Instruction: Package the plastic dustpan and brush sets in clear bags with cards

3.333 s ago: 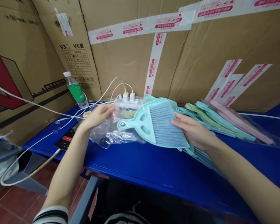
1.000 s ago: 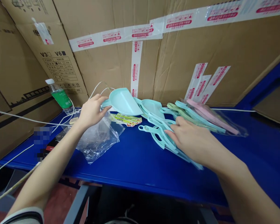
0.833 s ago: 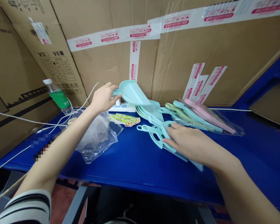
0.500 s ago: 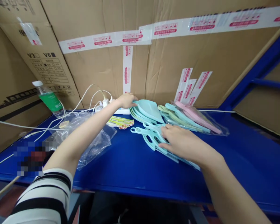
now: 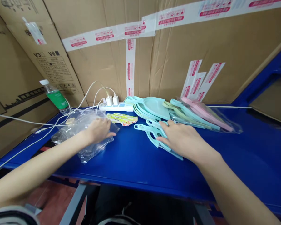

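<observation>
My right hand [image 5: 181,137] lies over a stack of light blue plastic scoop-like pieces [image 5: 152,132] with looped handles, its thumb and fingers closed about the stack's sides; the palm hides much of it. My left hand [image 5: 99,129] is over a crumpled clear plastic bag [image 5: 84,151], thumb stretched away from the fingers and no piece visible in it. Behind my right hand, a second pile of similar blue and green pieces [image 5: 154,107] leans by the cardboard. To its right lie green, blue and pink pieces [image 5: 196,109] in clear wrapping.
Yellow printed cards [image 5: 123,118] lie in front of a white power strip [image 5: 120,107] with plugs and trailing cables [image 5: 84,97]. A green-labelled bottle [image 5: 56,97] stands tilted at left. Taped cardboard [image 5: 103,62] backs the blue table [image 5: 131,162].
My left hand has left the back pile and come down and left onto the plastic bag. My right hand stays at the front stack. The view has shifted slightly.
</observation>
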Demonstrator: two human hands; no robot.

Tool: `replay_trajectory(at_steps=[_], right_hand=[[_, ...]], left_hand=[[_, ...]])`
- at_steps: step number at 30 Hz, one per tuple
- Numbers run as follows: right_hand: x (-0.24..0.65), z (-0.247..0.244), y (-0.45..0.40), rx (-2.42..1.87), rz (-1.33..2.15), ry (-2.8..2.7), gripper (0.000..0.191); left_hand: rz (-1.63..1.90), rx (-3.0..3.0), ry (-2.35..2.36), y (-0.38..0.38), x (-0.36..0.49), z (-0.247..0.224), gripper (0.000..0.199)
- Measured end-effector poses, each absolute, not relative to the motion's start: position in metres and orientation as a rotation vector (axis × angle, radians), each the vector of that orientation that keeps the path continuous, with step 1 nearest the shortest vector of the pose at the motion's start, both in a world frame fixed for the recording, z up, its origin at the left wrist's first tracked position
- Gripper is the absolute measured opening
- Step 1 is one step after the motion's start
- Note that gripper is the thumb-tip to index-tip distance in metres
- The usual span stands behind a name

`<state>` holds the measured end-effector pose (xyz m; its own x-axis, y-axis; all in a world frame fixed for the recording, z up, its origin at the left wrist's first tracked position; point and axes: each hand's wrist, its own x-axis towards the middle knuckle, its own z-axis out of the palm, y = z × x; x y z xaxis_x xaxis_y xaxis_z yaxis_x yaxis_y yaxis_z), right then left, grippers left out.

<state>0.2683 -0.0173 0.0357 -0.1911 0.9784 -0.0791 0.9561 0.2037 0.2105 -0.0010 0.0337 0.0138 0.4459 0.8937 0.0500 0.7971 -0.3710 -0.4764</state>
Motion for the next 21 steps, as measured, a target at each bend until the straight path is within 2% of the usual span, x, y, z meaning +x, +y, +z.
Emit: replay_trajectory(at_steps=[3, 12, 16, 21], right_hand=[[0.268, 0.034, -0.017, 1.849, 0.192, 2.29, 0.042], [0.266, 0.027, -0.013, 1.791, 0.275, 2.299, 0.043], [0.265, 0.028, -0.014, 1.81, 0.233, 2.249, 0.044], [0.263, 0.028, -0.015, 1.848, 0.23, 2.241, 0.041]], left_hand=[[0.228, -2.276, -1.496, 0.02, -0.042, 0.002, 0.072], [0.163, -2.748, -1.56, 0.031, -0.071, -0.009, 0.08], [0.207, -2.893, -1.499, 0.034, -0.072, -0.005, 0.075], [0.058, -3.094, -1.327, 0.042, -0.083, 0.005, 0.057]])
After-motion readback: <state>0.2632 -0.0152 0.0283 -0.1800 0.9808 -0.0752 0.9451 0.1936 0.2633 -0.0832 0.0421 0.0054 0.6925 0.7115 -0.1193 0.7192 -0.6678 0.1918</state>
